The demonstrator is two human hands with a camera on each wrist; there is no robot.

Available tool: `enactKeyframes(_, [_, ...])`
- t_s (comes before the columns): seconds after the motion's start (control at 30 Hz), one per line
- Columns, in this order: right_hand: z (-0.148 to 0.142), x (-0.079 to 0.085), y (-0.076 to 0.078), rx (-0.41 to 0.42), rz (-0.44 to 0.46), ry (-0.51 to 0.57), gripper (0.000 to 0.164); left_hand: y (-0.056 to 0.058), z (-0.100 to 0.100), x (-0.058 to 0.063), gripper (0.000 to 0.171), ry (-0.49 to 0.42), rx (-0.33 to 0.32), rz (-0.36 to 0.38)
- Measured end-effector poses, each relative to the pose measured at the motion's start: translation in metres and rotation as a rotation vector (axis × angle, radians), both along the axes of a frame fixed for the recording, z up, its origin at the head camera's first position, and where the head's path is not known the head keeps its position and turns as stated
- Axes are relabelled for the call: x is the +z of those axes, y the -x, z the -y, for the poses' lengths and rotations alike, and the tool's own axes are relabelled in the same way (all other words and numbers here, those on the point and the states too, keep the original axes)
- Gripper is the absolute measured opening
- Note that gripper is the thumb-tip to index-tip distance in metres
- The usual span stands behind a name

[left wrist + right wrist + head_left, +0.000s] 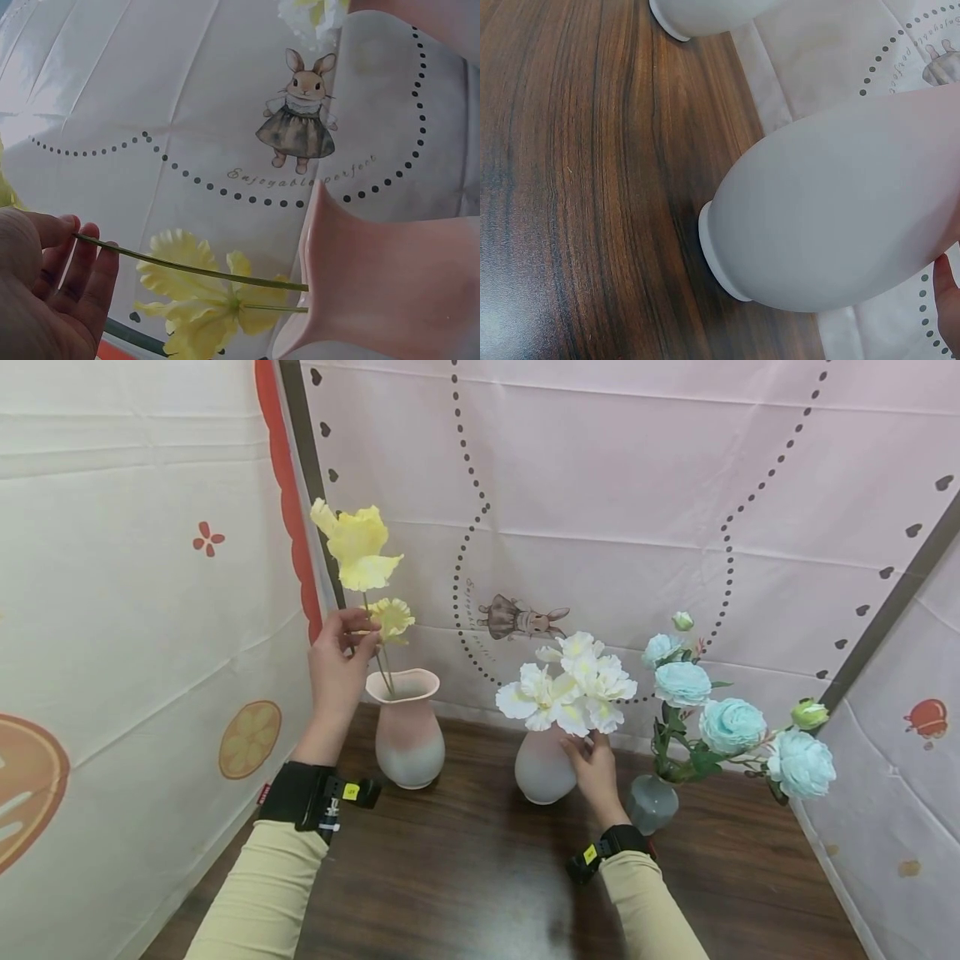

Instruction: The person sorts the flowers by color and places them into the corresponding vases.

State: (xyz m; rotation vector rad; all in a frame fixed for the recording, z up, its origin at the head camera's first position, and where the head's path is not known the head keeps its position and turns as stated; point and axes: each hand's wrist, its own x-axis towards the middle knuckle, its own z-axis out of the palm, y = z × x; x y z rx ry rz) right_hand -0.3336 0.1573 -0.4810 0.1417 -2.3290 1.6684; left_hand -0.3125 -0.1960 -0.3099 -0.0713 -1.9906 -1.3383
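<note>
My left hand [341, 652] pinches the thin green stem [202, 270] of a tall yellow flower [362, 547] between thumb and fingers. That stem's lower end goes into the mouth of a pink-and-white vase [410, 743] on the left. A shorter yellow flower [392, 618] stands in the same vase, right beside my fingers. My right hand [597, 777] holds the upper right side of a second pink-and-white vase [542, 768], just under its white flowers [573, 685]. In the right wrist view this vase [817, 210] stands upright on the table, with only some fingers [946, 300] showing at its neck.
Right of my right hand, a small grey-blue vase [653, 802] bears several light-blue flowers [731, 727] that lean out to the right. All vases stand on a dark wooden table [465, 877]. Printed cloth walls [637, 468] enclose the back and both sides.
</note>
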Motion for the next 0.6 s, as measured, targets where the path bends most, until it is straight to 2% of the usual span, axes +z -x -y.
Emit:
enactKeyframes(0.3, [0.0005, -0.0010, 0.0009, 0.006, -0.005, 0.011, 0.067, -0.0013, 0.0016, -0.0023, 0.030, -0.017, -0.039, 0.009])
enactKeyframes(0.6, [0.0000, -0.0020, 0.0019, 0.005, -0.008, 0.009, 0.068, 0.0017, 0.0036, -0.0077, 0.028, 0.055, -0.037, 0.060])
